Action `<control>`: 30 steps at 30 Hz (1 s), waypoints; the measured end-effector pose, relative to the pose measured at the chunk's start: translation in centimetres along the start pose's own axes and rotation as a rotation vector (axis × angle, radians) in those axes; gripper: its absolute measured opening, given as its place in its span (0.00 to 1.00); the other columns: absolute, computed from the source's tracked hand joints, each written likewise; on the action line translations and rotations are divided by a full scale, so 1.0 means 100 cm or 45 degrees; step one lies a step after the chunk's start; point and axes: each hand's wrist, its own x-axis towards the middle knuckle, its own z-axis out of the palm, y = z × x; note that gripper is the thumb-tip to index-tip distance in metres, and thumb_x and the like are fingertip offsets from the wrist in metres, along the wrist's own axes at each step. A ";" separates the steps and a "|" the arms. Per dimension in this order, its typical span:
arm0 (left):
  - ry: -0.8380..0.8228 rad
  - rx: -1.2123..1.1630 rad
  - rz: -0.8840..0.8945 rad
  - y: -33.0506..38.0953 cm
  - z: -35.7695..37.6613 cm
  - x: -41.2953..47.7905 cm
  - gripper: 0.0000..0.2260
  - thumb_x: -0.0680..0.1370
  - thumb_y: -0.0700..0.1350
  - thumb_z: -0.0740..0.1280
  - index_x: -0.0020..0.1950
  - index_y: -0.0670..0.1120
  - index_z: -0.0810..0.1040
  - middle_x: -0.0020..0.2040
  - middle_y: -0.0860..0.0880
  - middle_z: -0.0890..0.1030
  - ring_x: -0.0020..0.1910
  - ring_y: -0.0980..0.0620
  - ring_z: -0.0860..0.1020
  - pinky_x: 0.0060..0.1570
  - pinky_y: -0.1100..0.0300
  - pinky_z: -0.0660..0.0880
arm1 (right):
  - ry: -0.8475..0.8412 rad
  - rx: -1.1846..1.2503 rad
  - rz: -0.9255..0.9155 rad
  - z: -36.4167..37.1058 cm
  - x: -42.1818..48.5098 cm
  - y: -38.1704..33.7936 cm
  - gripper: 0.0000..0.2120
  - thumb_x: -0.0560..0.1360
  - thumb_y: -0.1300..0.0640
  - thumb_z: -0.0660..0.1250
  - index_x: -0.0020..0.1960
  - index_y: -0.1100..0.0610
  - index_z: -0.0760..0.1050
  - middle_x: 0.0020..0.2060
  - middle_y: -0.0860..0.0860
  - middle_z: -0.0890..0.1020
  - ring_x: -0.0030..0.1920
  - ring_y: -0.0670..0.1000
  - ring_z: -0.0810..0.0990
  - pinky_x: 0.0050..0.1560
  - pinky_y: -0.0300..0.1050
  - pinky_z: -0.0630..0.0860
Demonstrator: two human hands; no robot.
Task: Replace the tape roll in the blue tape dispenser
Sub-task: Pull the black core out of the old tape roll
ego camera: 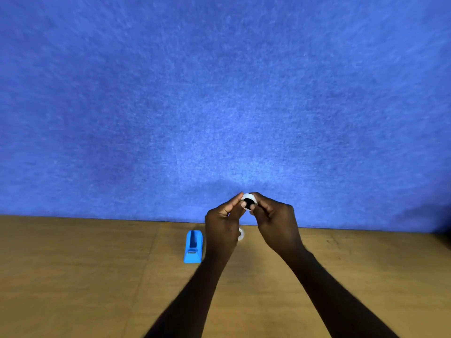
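Above wooden table (pixel 97 276), both hands (pixel 249 215) pinch white tape roll (pixel 249 202).

Down on the brown wooden worktop (pixel 97 276), its grain running in broad panels, sits the blue plastic tape dispenser (pixel 193 247), upright, roll slot open to the top, cutter end toward the camera. Just right of it lies a small white tape roll (pixel 241 234), only partly in view. The worktop's far edge meets a blue felt backdrop (pixel 219 93).
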 end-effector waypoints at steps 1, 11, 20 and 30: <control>-0.011 0.016 0.013 0.001 0.001 0.000 0.12 0.79 0.42 0.70 0.57 0.57 0.82 0.42 0.52 0.84 0.42 0.48 0.78 0.46 0.52 0.76 | -0.010 0.043 0.013 -0.002 0.000 0.001 0.08 0.79 0.56 0.66 0.53 0.45 0.80 0.35 0.52 0.84 0.38 0.56 0.84 0.37 0.51 0.79; -0.092 0.032 0.005 0.004 0.005 0.007 0.13 0.78 0.42 0.70 0.62 0.52 0.82 0.47 0.49 0.86 0.48 0.47 0.81 0.58 0.36 0.76 | 0.050 -0.066 -0.032 -0.008 0.007 -0.002 0.11 0.76 0.60 0.69 0.53 0.45 0.81 0.32 0.40 0.79 0.27 0.41 0.72 0.30 0.29 0.66; -0.081 -0.026 -0.003 -0.004 0.004 0.005 0.14 0.78 0.41 0.70 0.57 0.60 0.83 0.44 0.46 0.83 0.46 0.46 0.78 0.56 0.32 0.74 | 0.012 -0.051 0.028 -0.006 0.004 0.002 0.10 0.75 0.61 0.69 0.50 0.46 0.81 0.29 0.44 0.78 0.25 0.42 0.69 0.28 0.30 0.64; -0.110 -0.031 -0.042 0.001 -0.003 0.003 0.12 0.77 0.43 0.71 0.54 0.59 0.84 0.43 0.48 0.82 0.44 0.49 0.78 0.48 0.51 0.74 | -0.027 -0.003 0.061 -0.006 0.002 0.000 0.08 0.77 0.60 0.67 0.50 0.47 0.80 0.34 0.48 0.82 0.27 0.42 0.73 0.30 0.36 0.69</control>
